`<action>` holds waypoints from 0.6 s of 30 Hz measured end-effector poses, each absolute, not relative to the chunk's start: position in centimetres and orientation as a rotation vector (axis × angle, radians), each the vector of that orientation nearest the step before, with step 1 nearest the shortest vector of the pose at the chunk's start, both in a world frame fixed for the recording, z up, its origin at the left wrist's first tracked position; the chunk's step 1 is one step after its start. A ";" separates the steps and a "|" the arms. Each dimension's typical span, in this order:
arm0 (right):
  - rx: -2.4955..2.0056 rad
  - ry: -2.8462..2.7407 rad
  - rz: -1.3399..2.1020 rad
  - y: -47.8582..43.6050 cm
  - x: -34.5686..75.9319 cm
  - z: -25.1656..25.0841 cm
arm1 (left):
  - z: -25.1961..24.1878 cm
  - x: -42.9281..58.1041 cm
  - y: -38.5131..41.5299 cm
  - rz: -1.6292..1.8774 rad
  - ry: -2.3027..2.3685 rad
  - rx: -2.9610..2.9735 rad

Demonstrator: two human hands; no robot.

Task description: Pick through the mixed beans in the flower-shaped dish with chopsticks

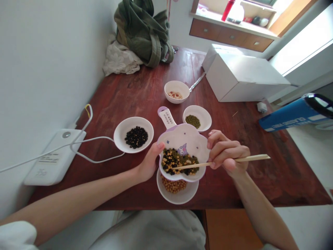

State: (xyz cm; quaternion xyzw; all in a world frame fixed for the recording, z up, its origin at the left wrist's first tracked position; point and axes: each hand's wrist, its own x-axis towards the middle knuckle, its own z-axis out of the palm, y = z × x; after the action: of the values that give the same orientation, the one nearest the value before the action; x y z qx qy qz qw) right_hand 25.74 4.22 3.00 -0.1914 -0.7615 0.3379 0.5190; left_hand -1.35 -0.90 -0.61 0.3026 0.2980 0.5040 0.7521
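Note:
My left hand (150, 163) grips the left rim of a flower-shaped bowl (199, 139), thumb on top and the other fingers hidden beneath. This bowl is white with a purple edge, a cartoon figure and a labelled handle, and it tilts toward me. Mixed black, green and yellow beans (179, 161) lie along its lower side. In my right hand (227, 151) are light wooden chopsticks (252, 158), their tip among the beans; whether one or two sticks is unclear. Partly under the tilted bowl stands a white bowl (178, 198) of yellow beans (173, 184).
A bowl of black beans (136, 137) stands left, a bowl of green beans (193, 121) behind, and a bowl of pale pieces (175, 95) farther back. Around them are a power bank (56, 156) with a cable, a green bag (145, 31), a white box (244, 76) and a blue bottle (288, 114).

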 end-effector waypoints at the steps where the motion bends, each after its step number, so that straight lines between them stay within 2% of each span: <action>1: -0.462 -1.823 0.815 4.2 25.8 3.0 | -0.7 -1.4 -0.9 1.102 0.650 0.665; 18: -0.407 -1.820 0.893 4.0 25.8 3.1 | -0.6 -1.4 -0.9 1.109 0.645 0.657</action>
State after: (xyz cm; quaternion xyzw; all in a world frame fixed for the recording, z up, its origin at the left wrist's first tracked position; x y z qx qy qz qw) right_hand 25.76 3.98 3.06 -0.1691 -0.7563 0.3713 0.5114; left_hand -1.37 -0.87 -0.64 0.3008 0.2954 0.5077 0.7513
